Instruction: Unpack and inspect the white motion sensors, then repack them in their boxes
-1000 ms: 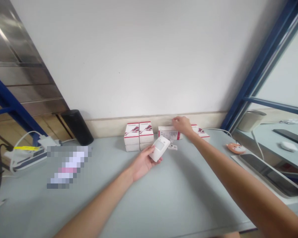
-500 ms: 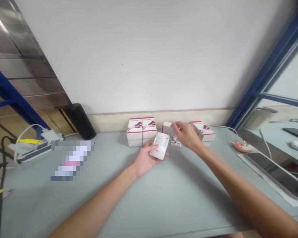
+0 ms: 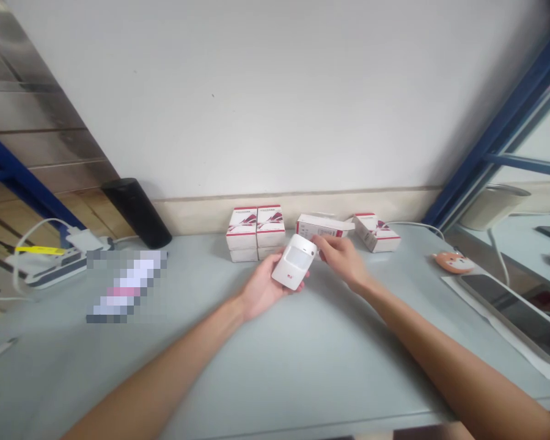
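While the left hand [image 3: 262, 287] grips the white device [image 3: 293, 266] above the tabletop [image 3: 275, 373], the right hand [image 3: 343, 261] curls at its upper corner, whether holding anything I cannot tell; beyond stand an open box [image 3: 318, 226] and stacked boxes [image 3: 242, 223].

Your white device [image 3: 294, 263] looks like smooth plastic with a slight sheen, and those boxes [image 3: 242, 227] at the far side look like printed card. You've got a smooth, satin-ish grey surface [image 3: 275, 360]. Black cylinder [image 3: 137, 214], left: pretty matt. Left panelling [image 3: 9, 61]: shiny metal.
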Motion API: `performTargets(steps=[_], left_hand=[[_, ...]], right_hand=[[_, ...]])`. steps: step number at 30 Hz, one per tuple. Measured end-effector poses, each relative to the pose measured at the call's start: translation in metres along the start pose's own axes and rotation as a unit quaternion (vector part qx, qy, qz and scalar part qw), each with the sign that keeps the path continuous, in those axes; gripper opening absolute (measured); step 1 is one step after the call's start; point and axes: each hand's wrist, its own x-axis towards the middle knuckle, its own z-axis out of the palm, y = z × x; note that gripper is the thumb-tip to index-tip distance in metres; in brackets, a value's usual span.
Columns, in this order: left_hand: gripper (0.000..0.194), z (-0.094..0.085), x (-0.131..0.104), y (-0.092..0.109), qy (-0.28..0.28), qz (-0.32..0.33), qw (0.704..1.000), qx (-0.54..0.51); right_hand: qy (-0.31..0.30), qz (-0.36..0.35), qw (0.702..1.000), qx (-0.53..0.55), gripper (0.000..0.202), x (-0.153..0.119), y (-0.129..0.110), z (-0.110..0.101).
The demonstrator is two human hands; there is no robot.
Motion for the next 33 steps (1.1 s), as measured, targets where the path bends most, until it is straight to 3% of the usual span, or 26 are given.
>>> performTargets(steps=[8,13,19,27,33], left_hand=[[0.050,-0.005,-0.001,-0.002,-0.023,0.009,0.999,0.048],[0.053,-0.006,-0.003,-0.003,-0.047,0.010,0.994,0.095],[0.056,-0.005,-0.004,0.000,-0.047,-0.014,0.992,0.116],[0.053,0.002,-0.005,0.008,-0.062,-0.052,0.983,0.163],[0.049,0.011,-0.008,0.012,-0.061,-0.066,0.974,0.206]], right_hand=[[0.002,-0.070,0.998,-0.004,0.044,-0.002,0.002,0.001],[0.109,-0.004,0.993,0.051,0.041,0.011,0.009,-0.013],[0.232,-0.019,0.967,0.099,0.034,0.027,0.010,-0.044],[0.315,-0.021,0.940,0.131,0.037,0.047,0.026,-0.078],[0.335,-0.004,0.933,0.132,0.041,0.056,0.038,-0.089]])
